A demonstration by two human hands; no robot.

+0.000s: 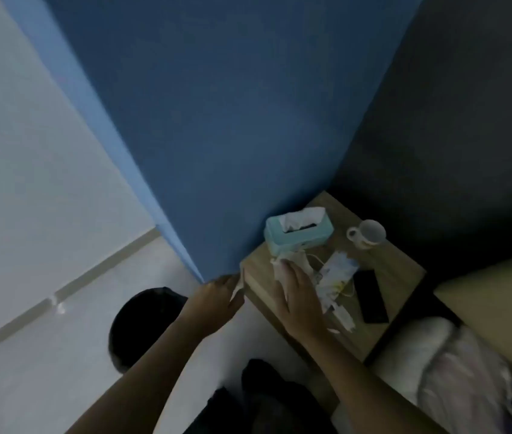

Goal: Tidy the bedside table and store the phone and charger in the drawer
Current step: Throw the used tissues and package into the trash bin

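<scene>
The right hand (pixel 299 296) lies flat, fingers spread, on crumpled white tissue (pixel 283 270) atop the wooden counter (pixel 401 270); the left hand (pixel 217 297) curls at the counter's near corner, pinching what may be a scrap of tissue; the black phone (pixel 370 296) lies flat to the right, beside a patterned packet (pixel 336 278); a teal tissue box (pixel 298 230) and white mug (pixel 367 234) stand behind.

2 bare forearms, no sleeves, watch or rings seen behind the fingers of left hand (pixel 217 297) or right hand (pixel 298 300); dark trousers below.
</scene>
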